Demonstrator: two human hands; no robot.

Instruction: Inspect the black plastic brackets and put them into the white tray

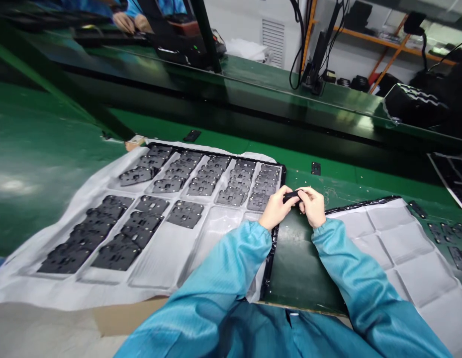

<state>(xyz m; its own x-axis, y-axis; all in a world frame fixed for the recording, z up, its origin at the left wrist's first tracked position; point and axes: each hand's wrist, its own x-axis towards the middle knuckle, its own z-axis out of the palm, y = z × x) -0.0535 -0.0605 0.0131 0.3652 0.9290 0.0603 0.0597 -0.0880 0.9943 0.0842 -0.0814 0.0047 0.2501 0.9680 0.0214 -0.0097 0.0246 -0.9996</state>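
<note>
Between my two hands is a small black part (pixel 291 196), seen nearly edge-on, so its exact kind does not show. My left hand (pixel 277 206) pinches its left end. The fingers of my right hand (pixel 312 205) close on its right end. Both hands are above the green tabletop, just right of a compartmented tray (pixel 223 221) lined with white sheet. Rows of flat black plates (pixel 184 214) with holes lie overlapped in many of its compartments. A single black plate (pixel 316 168) rests on the table beyond my hands.
At right lies a second white-lined tray (pixel 395 233), with loose black parts (pixel 447 231) beside it. Another small plate (pixel 192 135) sits behind the left tray. A green post (pixel 66 84) slants across the left. Across the bench, a co-worker's hands (pixel 132 22) are visible.
</note>
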